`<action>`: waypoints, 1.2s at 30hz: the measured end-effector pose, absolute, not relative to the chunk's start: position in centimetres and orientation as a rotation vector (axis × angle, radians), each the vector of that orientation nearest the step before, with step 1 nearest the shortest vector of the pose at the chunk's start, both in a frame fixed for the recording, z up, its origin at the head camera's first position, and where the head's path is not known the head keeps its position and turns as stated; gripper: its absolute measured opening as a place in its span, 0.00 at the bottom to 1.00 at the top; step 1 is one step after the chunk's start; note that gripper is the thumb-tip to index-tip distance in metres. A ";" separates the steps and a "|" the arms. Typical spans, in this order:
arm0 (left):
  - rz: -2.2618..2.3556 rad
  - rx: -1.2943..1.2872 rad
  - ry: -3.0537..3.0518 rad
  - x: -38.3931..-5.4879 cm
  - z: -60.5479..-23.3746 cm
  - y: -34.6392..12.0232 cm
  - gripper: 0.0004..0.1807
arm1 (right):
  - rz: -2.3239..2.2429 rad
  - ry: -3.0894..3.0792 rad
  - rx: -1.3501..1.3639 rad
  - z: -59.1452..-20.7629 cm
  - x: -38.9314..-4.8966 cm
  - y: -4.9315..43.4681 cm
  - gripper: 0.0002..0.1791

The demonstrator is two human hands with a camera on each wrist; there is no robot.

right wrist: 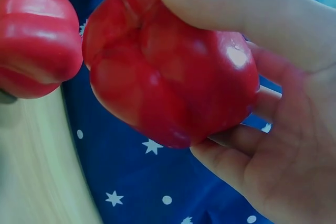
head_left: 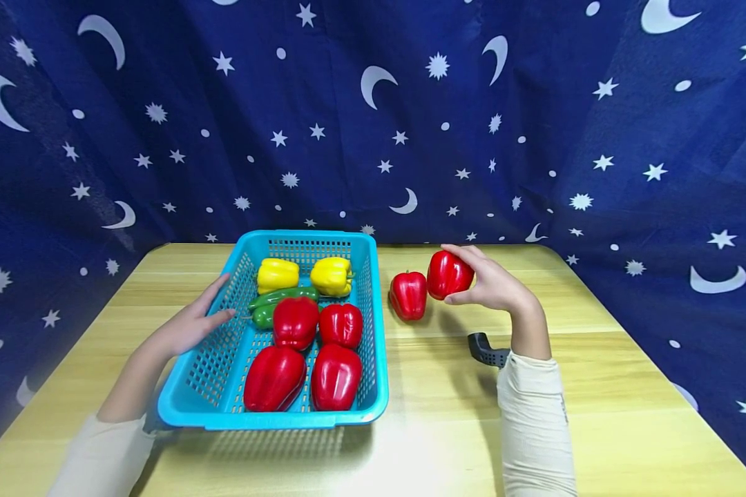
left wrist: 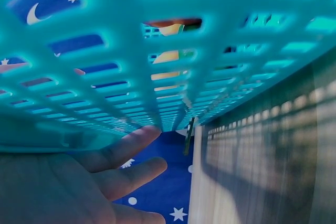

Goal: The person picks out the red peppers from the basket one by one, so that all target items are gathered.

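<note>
My right hand [head_left: 494, 279] grips a red bell pepper [head_left: 449, 275] above the table, thumb on one side and fingers on the other. Close beside it, another red bell pepper [head_left: 408, 295] stands on the table. My left hand [head_left: 189, 328] is at the left side of a blue plastic basket [head_left: 376, 331], its thumb over the rim. In the left wrist view, its fingers [left wrist: 131, 177] lie fairly straight and spread outside the lattice wall. Inside are several red bell peppers [head_left: 295, 323], two yellow bell peppers [head_left: 278, 275] and long green vegetables [head_left: 286, 295], partly covered.
A black curved, perforated object [head_left: 486, 350] is by the right forearm, partly hidden by it. The wooden table [head_left: 622, 414] extends to a dark blue curtain [head_left: 348, 103] with moons and stars. A thin green stem [left wrist: 189, 137] pokes through the basket wall.
</note>
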State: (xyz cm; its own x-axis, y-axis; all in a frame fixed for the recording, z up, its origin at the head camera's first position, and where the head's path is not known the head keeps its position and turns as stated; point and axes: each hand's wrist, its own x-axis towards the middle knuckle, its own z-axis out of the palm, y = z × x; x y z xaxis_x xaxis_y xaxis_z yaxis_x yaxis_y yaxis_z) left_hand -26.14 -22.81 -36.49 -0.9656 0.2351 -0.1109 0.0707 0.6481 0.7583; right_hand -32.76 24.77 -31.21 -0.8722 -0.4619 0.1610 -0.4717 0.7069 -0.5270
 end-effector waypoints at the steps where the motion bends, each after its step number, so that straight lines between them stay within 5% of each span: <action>1: 1.219 0.252 2.664 -26.1 -36.5 -22.8 0.40 | 0.907 -2.889 0.785 -31.3 -32.9 24.9 0.46; 36: 1.201 0.268 2.682 -26.3 -36.7 -23.0 0.40 | 1.006 -3.007 0.668 -36.0 -36.1 26.6 0.47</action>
